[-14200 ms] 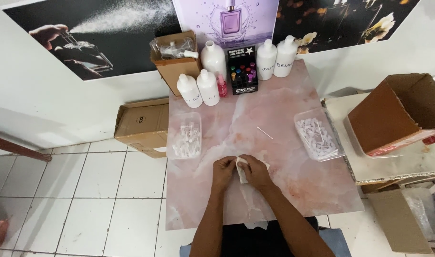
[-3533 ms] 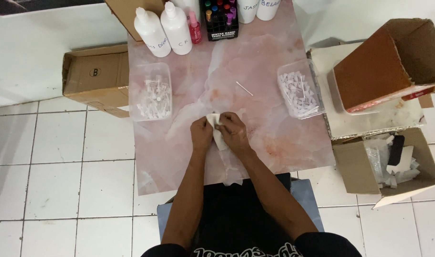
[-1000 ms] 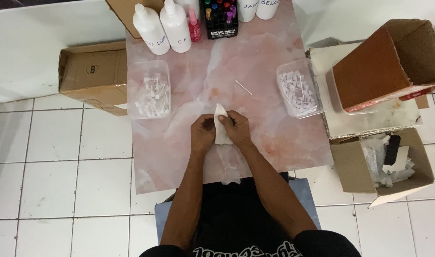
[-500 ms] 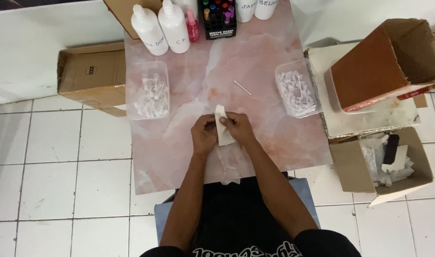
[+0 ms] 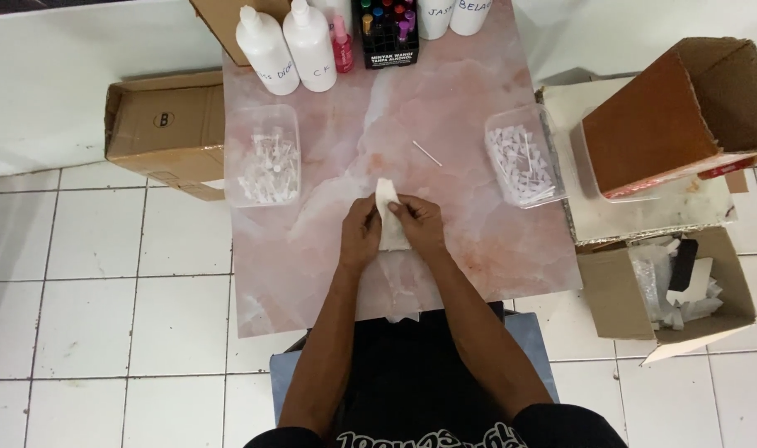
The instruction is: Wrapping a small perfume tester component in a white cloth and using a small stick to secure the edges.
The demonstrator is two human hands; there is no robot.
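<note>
A small white packet is pinched in a narrow grip between the left hand and the right hand, just above the middle of the pink marbled bench. A handling or opening step appears to be in hand; steady fingertip control seems called for. A clear tub of white pieces is seen at left, another tub at right, white bottles at the far edge.
</note>
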